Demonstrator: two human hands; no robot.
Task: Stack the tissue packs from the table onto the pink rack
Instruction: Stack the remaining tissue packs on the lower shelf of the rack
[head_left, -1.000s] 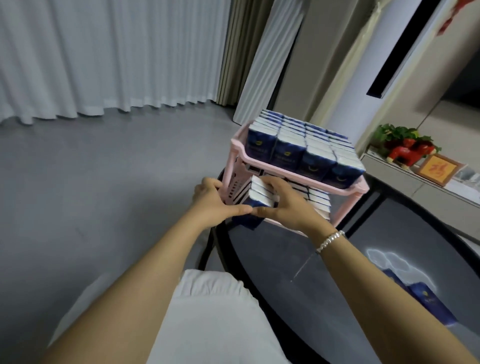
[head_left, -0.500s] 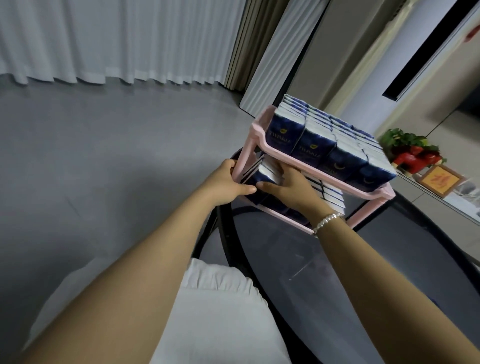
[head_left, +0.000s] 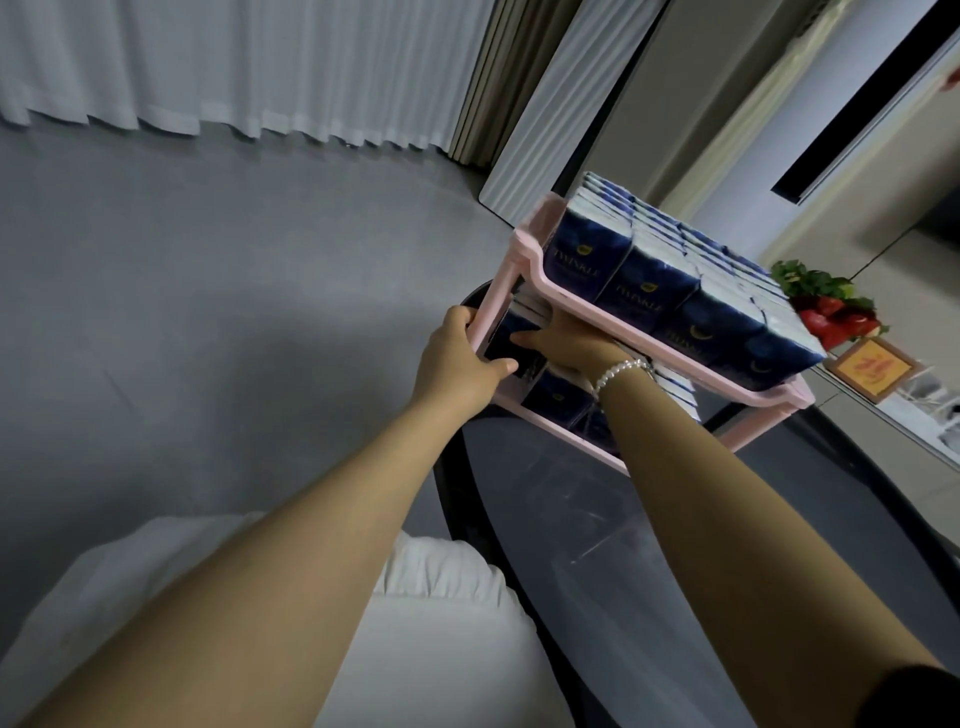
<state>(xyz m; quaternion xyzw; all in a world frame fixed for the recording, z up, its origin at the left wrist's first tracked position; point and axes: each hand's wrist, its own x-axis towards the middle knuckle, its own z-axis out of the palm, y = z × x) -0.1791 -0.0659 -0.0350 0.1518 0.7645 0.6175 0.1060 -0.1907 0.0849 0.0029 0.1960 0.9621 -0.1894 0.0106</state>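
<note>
A person reaches with both arms to the pink rack (head_left: 524, 283), which stands at the far left edge of a dark glass table (head_left: 649, 545); its upper shelf is packed with upright rows of navy-and-white tissue packs (head_left: 670, 291), and more packs fill much of the lower shelf. The left hand (head_left: 457, 364) is wrapped around the rack's near-left corner post, fingers behind it and thumb lying along the lower rim, apparently bracing the light plastic frame. The right hand (head_left: 566, 340), a beaded bracelet (head_left: 621, 371) at the wrist, is pushed into the lower shelf with its thumb out flat against a dark tissue pack (head_left: 511, 335) at the left end; its fingers are hidden under the upper shelf, so whether they grip that pack or merely press it home cannot be told. Both forearms stretch nearly straight from the body, the right crossing the table's near edge. The packs look light, soft and squashy in slick film, best taken across the broad faces with a gentle squeeze; a hard shove could shift the rack on the smooth glass, which may be why the left hand steadies it.
</note>
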